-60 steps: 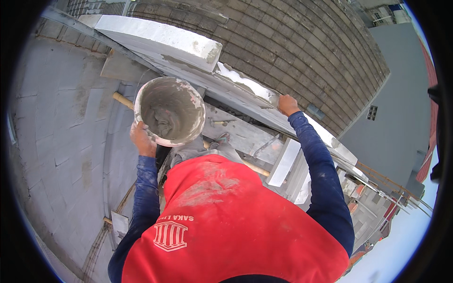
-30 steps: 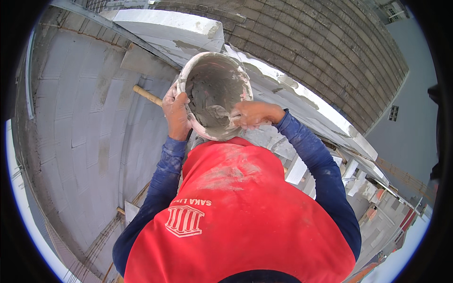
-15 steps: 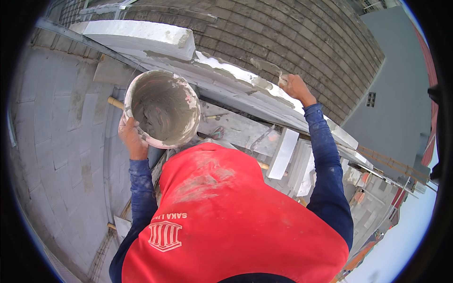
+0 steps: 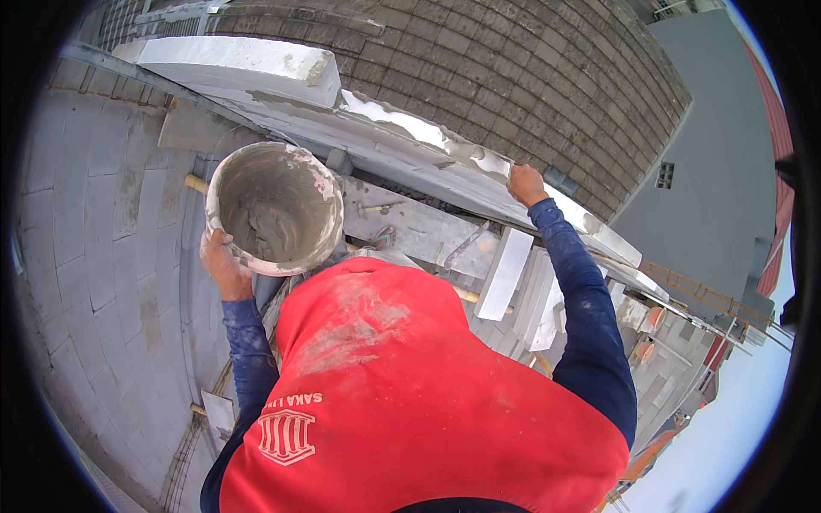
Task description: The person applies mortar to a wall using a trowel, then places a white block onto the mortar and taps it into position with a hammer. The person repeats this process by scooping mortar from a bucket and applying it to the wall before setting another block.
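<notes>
My left hand (image 4: 227,265) grips the near-left rim of a round, mortar-smeared bucket (image 4: 321,201). Wet grey mortar (image 4: 272,227) lies inside, hollowed in the middle. Out to the right, my right hand (image 4: 526,185) is closed at the top edge of a white block wall (image 4: 445,175), knuckles up. It holds what looks like a trowel; a grey blade (image 4: 560,180) shows just past the fingers, the handle hidden. Patchy mortar (image 4: 466,152) runs along the wall's top, left of this hand. Farther left, a large white block (image 4: 239,64) sits on the wall.
Below me, a hammer (image 4: 376,208) lies on a pale plank (image 4: 419,232), near a loose white block (image 4: 505,274). A bamboo pole (image 4: 197,183) sticks out beside the bucket. Beyond the wall slopes a tiled roof (image 4: 513,77); another block wall (image 4: 94,231) stands at left.
My right hand has turned over and come slightly nearer along the wall top; the trowel blade, earlier left of the hand, now shows to its right. The bucket has shifted slightly left in view.
</notes>
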Demonstrator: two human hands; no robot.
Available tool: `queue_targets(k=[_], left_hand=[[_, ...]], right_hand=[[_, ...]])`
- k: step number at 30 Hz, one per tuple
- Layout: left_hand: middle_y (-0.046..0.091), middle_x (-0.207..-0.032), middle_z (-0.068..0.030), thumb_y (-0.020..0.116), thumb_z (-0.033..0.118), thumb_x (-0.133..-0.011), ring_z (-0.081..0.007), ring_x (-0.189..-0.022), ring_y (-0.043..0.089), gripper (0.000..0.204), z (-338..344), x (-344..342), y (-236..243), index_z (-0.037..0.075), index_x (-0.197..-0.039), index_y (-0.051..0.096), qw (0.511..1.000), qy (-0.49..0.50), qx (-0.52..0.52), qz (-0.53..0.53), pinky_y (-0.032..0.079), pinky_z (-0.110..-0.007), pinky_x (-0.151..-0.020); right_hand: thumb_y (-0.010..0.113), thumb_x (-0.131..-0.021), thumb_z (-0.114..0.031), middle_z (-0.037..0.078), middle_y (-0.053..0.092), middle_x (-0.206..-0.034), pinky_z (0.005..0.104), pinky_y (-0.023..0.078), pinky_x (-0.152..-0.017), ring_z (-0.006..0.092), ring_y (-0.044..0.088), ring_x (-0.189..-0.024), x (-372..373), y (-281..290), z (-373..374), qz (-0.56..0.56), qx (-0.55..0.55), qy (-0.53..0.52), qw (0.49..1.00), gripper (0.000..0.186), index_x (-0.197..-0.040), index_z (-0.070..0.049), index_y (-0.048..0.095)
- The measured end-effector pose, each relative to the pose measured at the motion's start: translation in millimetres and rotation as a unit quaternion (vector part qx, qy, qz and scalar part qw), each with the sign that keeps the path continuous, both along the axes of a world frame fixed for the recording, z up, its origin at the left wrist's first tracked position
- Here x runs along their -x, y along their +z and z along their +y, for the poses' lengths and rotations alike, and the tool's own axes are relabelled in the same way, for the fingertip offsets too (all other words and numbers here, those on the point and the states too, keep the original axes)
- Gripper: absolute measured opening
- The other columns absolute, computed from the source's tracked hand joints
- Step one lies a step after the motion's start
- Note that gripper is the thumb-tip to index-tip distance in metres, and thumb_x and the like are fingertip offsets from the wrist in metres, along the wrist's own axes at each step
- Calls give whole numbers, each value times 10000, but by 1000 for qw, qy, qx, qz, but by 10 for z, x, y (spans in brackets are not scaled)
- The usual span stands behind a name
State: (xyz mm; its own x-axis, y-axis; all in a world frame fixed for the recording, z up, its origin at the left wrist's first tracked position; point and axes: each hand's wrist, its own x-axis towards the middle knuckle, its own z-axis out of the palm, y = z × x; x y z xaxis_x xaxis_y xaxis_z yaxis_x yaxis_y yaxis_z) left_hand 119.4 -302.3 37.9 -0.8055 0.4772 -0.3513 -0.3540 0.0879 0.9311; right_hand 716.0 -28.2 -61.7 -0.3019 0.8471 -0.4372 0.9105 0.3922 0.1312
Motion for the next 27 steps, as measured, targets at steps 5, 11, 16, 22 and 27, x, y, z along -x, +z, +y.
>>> queue_targets(k=[5, 11, 16, 22, 27], left_hand=[[505, -823, 60, 578, 52, -895, -58, -745, 463, 72, 11, -64, 45, 72, -947, 624, 999, -20, -42, -3, 375, -238, -686], [612, -933, -6, 544, 19, -894, -107, -849, 587, 141, 88, -227, 224, 32, -1000, 636, 996, -26, -88, -20, 498, -279, -796], [656, -1039, -21, 525, -34, -819, -78, -874, 586, 460, 290, -423, 498, -87, -1265, 622, 992, -51, -114, -19, 473, -215, -800], [649, -1017, -5, 557, -5, -827, -65, -818, 572, 494, 395, -526, 773, -82, -1312, 607, 983, -132, -125, -29, 470, -209, -733], [626, -990, 25, 601, 29, -844, -23, -761, 506, 476, 392, -531, 744, -71, -1309, 617, 980, -136, -142, 18, 424, -178, -679]], right_hand=[[670, -842, -192, 309, 720, -1051, 494, 602, -859, 443, 720, -1010, -308, 130, 41, -58, 48, -79, 994, 250, -945, 23, 749], [658, -943, -340, 269, 702, -949, 533, 529, -828, 476, 673, -966, 355, 956, -120, 218, -32, -115, 969, 362, -1014, 14, 671], [616, -977, -327, 254, 699, -1107, 522, 533, -837, 443, 669, -990, 1826, 1284, -695, 436, 28, 138, 889, 353, -1096, -5, 696], [630, -927, -213, 227, 690, -922, 477, 572, -712, 382, 706, -821, 3541, 1156, -1381, 291, -19, 235, 927, 235, -978, 14, 667], [631, -895, -196, 232, 699, -797, 479, 566, -689, 378, 717, -771, 3490, 1034, -1482, 333, 176, 274, 885, 234, -883, 28, 699]])
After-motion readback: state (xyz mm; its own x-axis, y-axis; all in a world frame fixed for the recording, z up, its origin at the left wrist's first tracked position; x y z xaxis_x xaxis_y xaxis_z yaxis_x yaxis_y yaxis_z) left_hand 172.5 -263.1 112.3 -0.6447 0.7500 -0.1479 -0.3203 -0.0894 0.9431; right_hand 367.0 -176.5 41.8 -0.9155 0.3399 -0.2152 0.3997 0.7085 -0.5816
